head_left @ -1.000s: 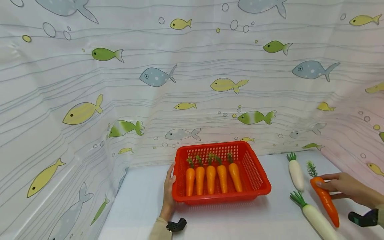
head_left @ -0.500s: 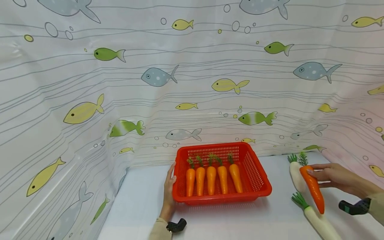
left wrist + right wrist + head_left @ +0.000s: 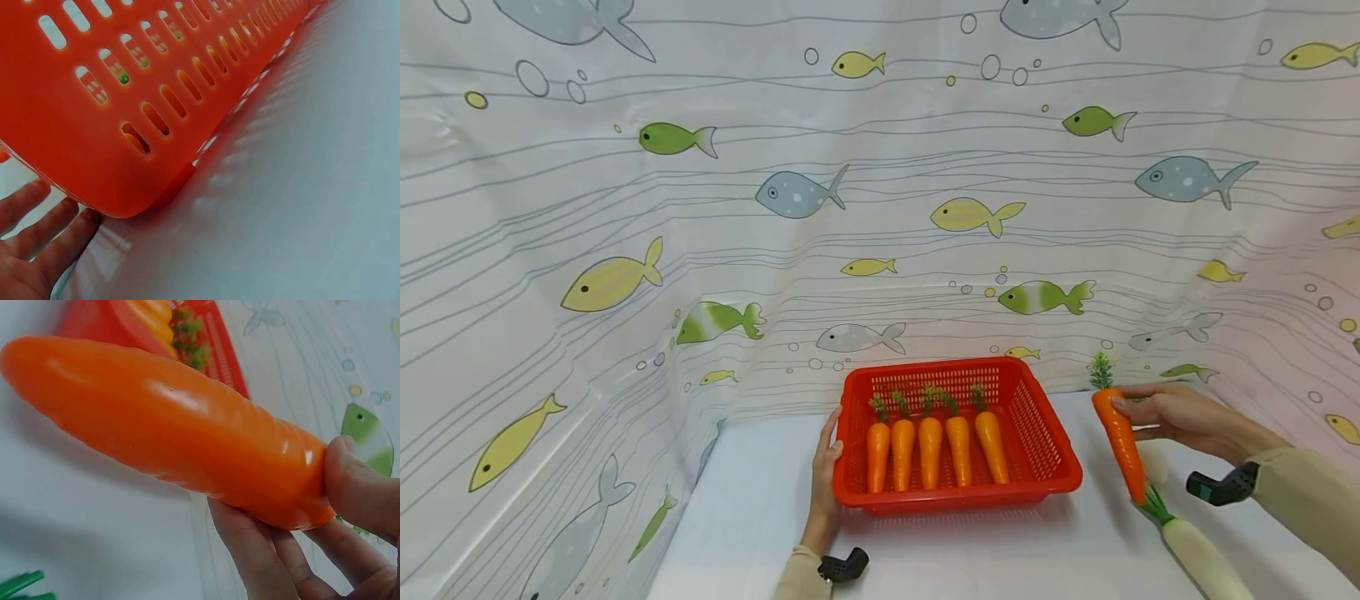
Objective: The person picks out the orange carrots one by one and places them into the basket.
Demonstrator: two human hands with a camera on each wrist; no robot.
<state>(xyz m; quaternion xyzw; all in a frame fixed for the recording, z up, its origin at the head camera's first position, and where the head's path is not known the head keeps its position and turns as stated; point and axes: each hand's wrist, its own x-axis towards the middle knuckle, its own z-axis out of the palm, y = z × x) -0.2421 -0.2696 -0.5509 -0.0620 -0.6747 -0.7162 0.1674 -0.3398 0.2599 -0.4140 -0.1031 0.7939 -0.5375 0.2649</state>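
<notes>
My right hand pinches an orange carrot with a green leafy top near its thick end, thumb on one side and fingers on the other. Seen from the right wrist, the carrot hangs over the white table, tip toward the basket. My left hand rests against the left side of a red perforated basket; from the left wrist, its straight fingers touch the basket's edge. Inside, several carrots lie side by side, leafy ends toward the back.
Beneath the held carrot's tip lies a white radish with green stalks. Another white radish is mostly hidden behind the right hand and carrot. A fish-printed curtain rises behind the table and at both sides.
My right hand has lifted the carrot off the table at the right and carried it leftward toward the basket, passing over the radishes. The left hand stays at the basket.
</notes>
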